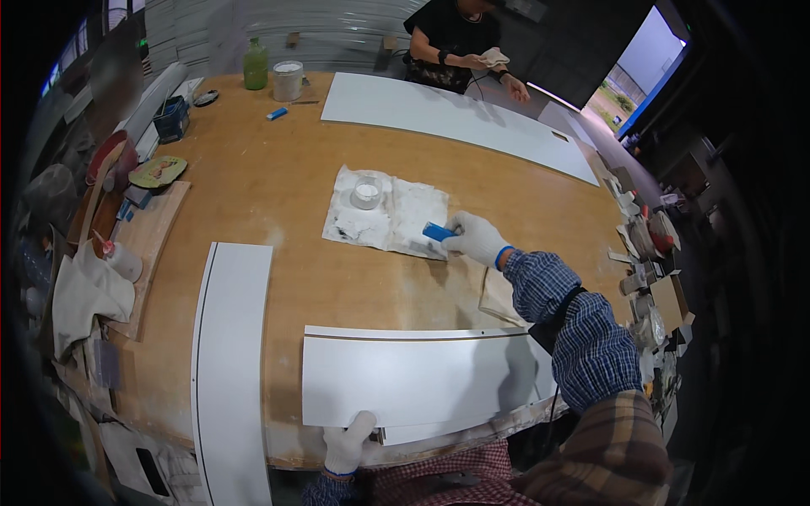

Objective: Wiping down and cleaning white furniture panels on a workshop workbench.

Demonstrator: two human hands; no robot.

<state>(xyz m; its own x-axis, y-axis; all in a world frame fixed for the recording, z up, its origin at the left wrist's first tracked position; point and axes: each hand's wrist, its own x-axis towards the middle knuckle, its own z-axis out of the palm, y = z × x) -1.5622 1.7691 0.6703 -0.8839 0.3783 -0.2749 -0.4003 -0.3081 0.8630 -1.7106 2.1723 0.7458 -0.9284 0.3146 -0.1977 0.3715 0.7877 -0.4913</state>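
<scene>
My right hand [477, 240], in a white glove, reaches forward and pinches a small blue rectangular piece [438, 232], like a scraper. It is over the right edge of a stained white cloth [416, 211]. On that cloth stands a small clear tub [366, 194] with white material in it. At the near edge my gloved left hand [346, 443] grips the front edge of a white panel [405, 379], thumb on top; its other fingers are partly hidden. This panel lies crosswise before me, with a thin dark groove along its far side.
Another white panel [232, 354] lies lengthwise at left, overhanging the near edge of the wooden table [295, 278]. Across the table, a person [456, 51] holds a cloth by a long white panel [456, 122]. A green bottle [255, 66] and white bucket [288, 82] stand far left. Clutter lines both sides.
</scene>
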